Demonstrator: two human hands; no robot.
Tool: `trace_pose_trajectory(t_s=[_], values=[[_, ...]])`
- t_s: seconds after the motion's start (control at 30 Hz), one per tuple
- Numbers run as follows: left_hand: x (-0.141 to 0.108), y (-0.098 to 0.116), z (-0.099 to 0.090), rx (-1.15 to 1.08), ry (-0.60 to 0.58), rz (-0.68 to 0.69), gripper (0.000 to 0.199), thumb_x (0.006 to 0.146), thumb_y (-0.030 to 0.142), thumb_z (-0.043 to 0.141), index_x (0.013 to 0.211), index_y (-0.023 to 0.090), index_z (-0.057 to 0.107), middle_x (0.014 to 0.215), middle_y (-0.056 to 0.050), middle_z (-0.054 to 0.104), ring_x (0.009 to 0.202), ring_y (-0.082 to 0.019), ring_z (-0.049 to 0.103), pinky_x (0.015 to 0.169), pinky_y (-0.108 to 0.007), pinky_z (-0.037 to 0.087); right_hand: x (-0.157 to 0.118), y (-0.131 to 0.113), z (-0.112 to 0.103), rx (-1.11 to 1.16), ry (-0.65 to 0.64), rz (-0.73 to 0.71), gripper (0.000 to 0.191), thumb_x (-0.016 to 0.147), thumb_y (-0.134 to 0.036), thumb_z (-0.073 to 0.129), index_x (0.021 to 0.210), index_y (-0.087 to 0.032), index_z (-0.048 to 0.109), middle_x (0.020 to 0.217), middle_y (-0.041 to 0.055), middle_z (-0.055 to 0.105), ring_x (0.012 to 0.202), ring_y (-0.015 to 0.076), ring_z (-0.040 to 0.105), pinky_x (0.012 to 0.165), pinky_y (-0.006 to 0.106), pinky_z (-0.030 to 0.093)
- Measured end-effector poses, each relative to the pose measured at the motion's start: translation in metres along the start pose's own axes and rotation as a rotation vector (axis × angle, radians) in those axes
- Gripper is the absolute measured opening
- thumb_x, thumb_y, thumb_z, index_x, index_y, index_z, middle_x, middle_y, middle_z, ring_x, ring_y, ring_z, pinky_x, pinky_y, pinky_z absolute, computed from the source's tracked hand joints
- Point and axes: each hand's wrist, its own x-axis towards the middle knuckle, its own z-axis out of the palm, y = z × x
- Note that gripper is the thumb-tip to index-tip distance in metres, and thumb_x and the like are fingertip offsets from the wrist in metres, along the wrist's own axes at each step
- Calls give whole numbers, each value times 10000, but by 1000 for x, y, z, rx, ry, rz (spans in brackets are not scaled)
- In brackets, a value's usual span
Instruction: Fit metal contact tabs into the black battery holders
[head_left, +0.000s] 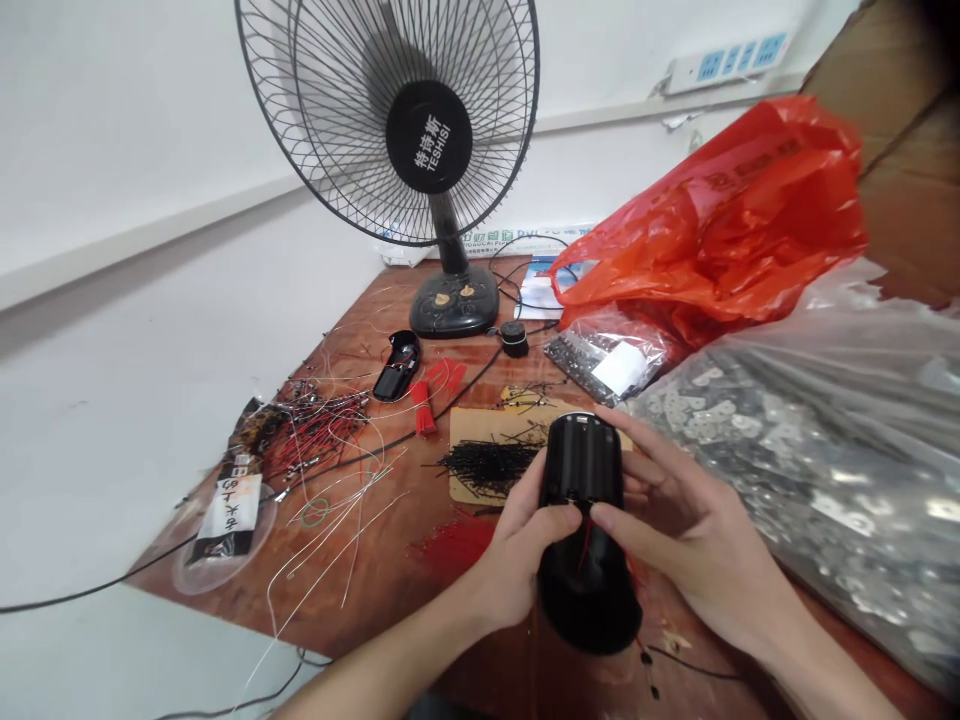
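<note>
A black plastic housing (581, 600) with long grooves in its upper part is held between my two hands, above the near part of the table. My left hand (510, 555) grips its left side, with the thumb pressed on the middle. My right hand (686, 525) wraps the right side, and its thumb lies close to the left one. Small metal bits show near both thumb tips, and a thin red wire runs inside just below. Behind the housing lies a bundle of short black wires (487, 462) on a piece of cardboard (463, 425). Red wires (454, 543) lie left of it.
A black fan (454, 300) stands at the back. A similar black housing (397, 368), a tied red wire bundle (424, 408) and tangled red wires (315, 425) lie left. On the right are a clear bag of metal pieces (825, 480) and a red plastic bag (735, 220).
</note>
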Motion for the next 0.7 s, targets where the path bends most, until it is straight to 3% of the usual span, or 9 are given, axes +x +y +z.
trace_pose_trajectory(t_s=[0.13, 0.27, 0.43, 0.7], values=[[3, 1, -1, -18, -64, 65, 586, 790, 233, 624, 1368, 187, 539, 1077, -57, 671, 916, -180, 600, 807, -245, 464, 1, 0, -6, 12, -53, 21, 662, 902, -267, 679, 1492, -354, 389, 1520, 68, 434, 1321, 250, 513, 1079, 373, 453], [5, -1, -2, -78, -95, 91, 626, 766, 203, 581, 1389, 186, 524, 1185, -74, 653, 1062, -230, 597, 892, -278, 450, 1, 1, -10, 2, -83, 33, 617, 952, -285, 618, 1506, -380, 363, 1563, 28, 369, 1401, 219, 415, 1181, 379, 313], [4, -4, -2, -22, -32, 73, 575, 794, 242, 671, 1353, 192, 550, 1219, -77, 639, 946, -181, 603, 810, -245, 454, 2, 0, -7, 26, -113, 15, 639, 944, -258, 633, 1506, -374, 352, 1577, 23, 341, 1441, 211, 347, 1189, 360, 302], [5, -3, -2, 1, -32, 57, 527, 802, 270, 735, 1302, 211, 578, 1081, -44, 650, 856, -138, 571, 767, -222, 447, 5, 1, -2, 43, -89, 8, 622, 935, -246, 643, 1488, -346, 376, 1533, 36, 407, 1393, 202, 420, 1160, 344, 349]])
